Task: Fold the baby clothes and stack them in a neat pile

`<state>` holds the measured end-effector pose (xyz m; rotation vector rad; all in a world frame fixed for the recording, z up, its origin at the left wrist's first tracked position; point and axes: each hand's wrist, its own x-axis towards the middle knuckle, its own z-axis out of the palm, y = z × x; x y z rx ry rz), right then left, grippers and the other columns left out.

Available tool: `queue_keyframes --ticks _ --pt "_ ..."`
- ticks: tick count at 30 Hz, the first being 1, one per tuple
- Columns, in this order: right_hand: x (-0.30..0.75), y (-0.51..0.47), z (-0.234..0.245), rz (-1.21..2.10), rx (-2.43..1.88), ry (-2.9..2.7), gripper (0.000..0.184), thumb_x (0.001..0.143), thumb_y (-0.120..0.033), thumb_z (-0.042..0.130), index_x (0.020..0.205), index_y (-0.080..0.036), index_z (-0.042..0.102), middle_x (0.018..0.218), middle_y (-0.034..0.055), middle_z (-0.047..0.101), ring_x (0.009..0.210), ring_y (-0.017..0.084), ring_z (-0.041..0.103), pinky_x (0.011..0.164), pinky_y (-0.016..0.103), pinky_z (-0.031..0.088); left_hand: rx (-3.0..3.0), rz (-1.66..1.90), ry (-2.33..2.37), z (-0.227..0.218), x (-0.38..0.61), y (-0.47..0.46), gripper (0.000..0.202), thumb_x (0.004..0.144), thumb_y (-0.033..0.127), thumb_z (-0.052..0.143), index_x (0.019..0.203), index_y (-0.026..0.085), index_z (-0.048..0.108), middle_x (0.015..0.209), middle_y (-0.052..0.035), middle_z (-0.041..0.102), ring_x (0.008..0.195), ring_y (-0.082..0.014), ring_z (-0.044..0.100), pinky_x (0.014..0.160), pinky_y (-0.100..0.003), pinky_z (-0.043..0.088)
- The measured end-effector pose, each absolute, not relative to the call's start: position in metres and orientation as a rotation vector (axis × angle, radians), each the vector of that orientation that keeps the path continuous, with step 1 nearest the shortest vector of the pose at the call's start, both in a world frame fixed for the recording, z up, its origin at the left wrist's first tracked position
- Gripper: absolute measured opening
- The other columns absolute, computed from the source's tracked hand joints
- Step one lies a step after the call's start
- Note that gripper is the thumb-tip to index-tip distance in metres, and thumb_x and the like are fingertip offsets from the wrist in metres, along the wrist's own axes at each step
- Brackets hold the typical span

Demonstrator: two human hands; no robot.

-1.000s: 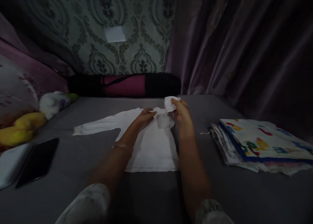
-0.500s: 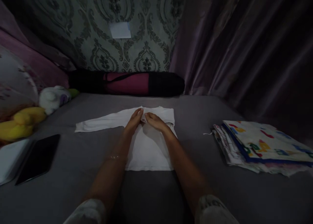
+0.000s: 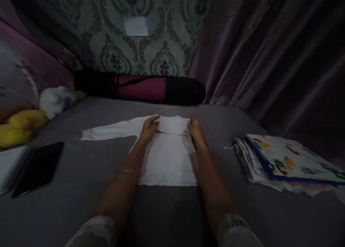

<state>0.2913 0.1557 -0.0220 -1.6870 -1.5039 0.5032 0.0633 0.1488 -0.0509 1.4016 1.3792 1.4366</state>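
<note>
A white long-sleeved shirt (image 3: 169, 160) lies spread on the grey bed sheet, its hem toward me. One sleeve (image 3: 113, 129) stretches out to the left, and the other is folded across the upper chest as a flat band. My left hand (image 3: 150, 129) is at the left end of that band near the collar, thumb and fingers closed on the cloth. At the right shoulder edge, my right hand (image 3: 195, 129) pinches the folded side of the shirt; its fingertips are partly hidden.
Folded clothes (image 3: 293, 160) are stacked at the right. To the left lie a black tablet (image 3: 39, 168), a pale flat object (image 3: 12, 166), a yellow plush toy (image 3: 24, 126) and a white one (image 3: 55, 101). A black-and-pink long bag (image 3: 142, 88) lies along the wall.
My hands were together near the collar and are now apart. The right hand has moved right to the shoulder edge, and the folded sleeve now lies flat across the chest.
</note>
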Motion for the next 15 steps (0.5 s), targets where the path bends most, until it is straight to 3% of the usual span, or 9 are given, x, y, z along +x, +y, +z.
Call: queue_keyframes --ticks 3,6,10,15 --pt "0.285 0.147 -0.027 0.42 -1.788 -1.726 0.047 0.096 -0.023 0.035 0.139 -0.011 0.046 0.147 0.017 0.044 0.14 0.025 0.032 0.115 0.042 0.021 1.498 1.409 1.471 -0.059 0.058 0.152 0.041 0.08 0.027 0.054 0.118 0.015 0.065 0.122 -0.0106 0.063 0.111 -0.0245 0.059 0.1 -0.039 0.045" --pt "0.274 0.144 -0.031 0.309 -1.97 -1.961 0.057 0.1 -0.032 0.025 0.149 -0.004 0.03 0.158 0.0166 0.024 0.147 0.027 0.014 0.117 0.049 0.011 1.655 1.399 1.486 -0.069 0.053 0.154 0.038 0.082 0.022 0.05 0.118 0.016 0.064 0.12 -0.0104 0.062 0.112 -0.023 0.059 0.102 -0.04 0.044" --pt "0.269 0.143 -0.038 0.254 -2.073 -2.077 0.067 0.101 -0.043 0.017 0.151 0.0 0.022 0.159 0.0164 0.019 0.147 0.028 0.013 0.118 0.047 0.01 1.838 1.372 1.55 -0.077 0.044 0.155 0.036 0.082 0.019 0.051 0.115 0.014 0.064 0.111 -0.0106 0.061 0.104 -0.0217 0.06 0.1 -0.039 0.045" --pt "0.271 0.145 -0.045 0.218 -2.106 -2.114 0.07 0.101 -0.046 0.016 0.151 0.002 0.021 0.16 0.0169 0.015 0.147 0.028 0.013 0.118 0.042 0.009 1.991 1.351 1.599 -0.083 0.037 0.157 0.035 0.083 0.022 0.054 0.115 0.012 0.063 0.102 -0.0097 0.058 0.092 -0.0201 0.06 0.09 -0.037 0.05"
